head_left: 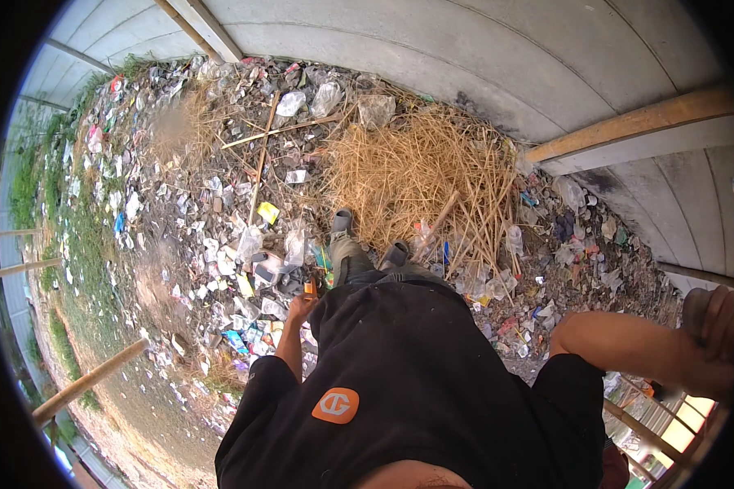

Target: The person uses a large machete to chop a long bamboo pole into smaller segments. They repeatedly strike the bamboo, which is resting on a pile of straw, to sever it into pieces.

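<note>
My left hand (302, 308) is down beside my left hip, its fingers closed on a small orange object (311, 288) whose kind I cannot make out. Scraps of plastic and paper (265, 277) lie on the ground just past it. Out at the right rim, my right hand (719, 322) is raised with its fingers curled round something dark. The shaded edge of the picture hides most of what it grips.
A pile of dry straw (420, 171) lies ahead of my shoes (343, 221). Thin wooden sticks (263, 159) cross on the littered ground. Grey panel walls (465, 49) with wooden beams (636, 122) close off the far and right sides. A wooden pole (90, 381) juts in at left.
</note>
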